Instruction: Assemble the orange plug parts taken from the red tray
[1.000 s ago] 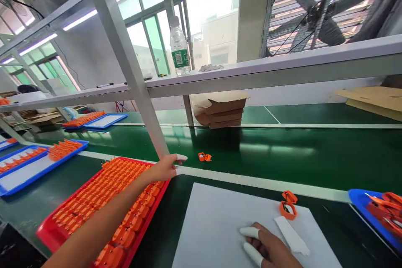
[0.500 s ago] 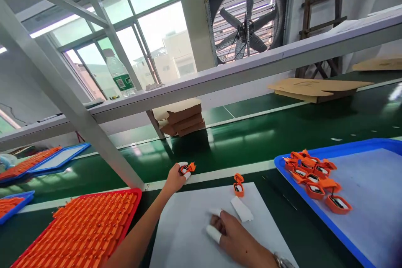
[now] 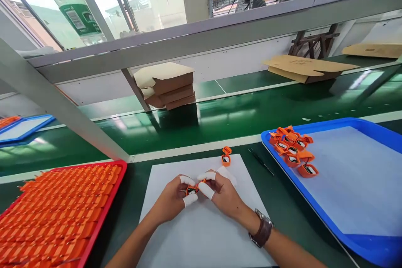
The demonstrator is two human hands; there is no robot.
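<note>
- Pinched a small part [image 3: 192,189], orange with a dark inset.
- Wore white finger cots [image 3: 190,199] and a brown watch strap [image 3: 262,230].
- Worked over a white sheet [image 3: 204,234] on a dark green table [image 3: 276,205].
- Kept orange pieces [image 3: 53,213] in a red tray [image 3: 110,205], more orange in a blue tray [image 3: 354,188].
- Faced a green belt [image 3: 251,121] and brown cartons [image 3: 169,86].

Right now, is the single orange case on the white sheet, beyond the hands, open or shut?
Open. The orange case has its lid flipped up behind the base, and its dark-and-white inside shows.
</note>
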